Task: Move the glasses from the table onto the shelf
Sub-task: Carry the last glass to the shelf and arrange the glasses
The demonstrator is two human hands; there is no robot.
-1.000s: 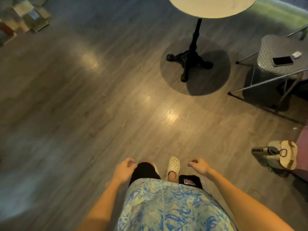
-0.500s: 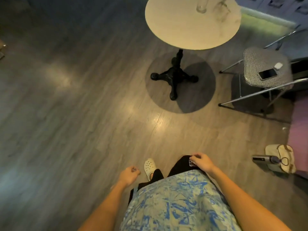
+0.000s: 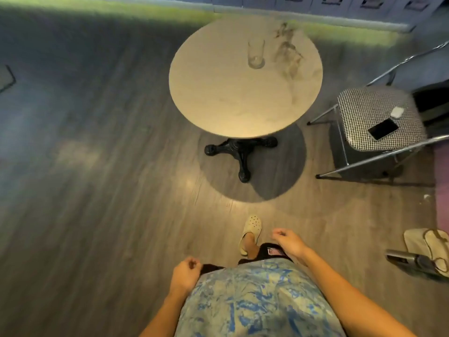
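Left hand and right hand hang on the near side of the round worktop, well apart from it, fingers loosely curled and holding nothing (both idle). A clear glass stands upright on the worktop's far half. The smeared dark shapes just beside it may be more glasses. A small patch on the black shorts carries print too blurred to read.

Open floor fronts the table; a chair flanks its right.
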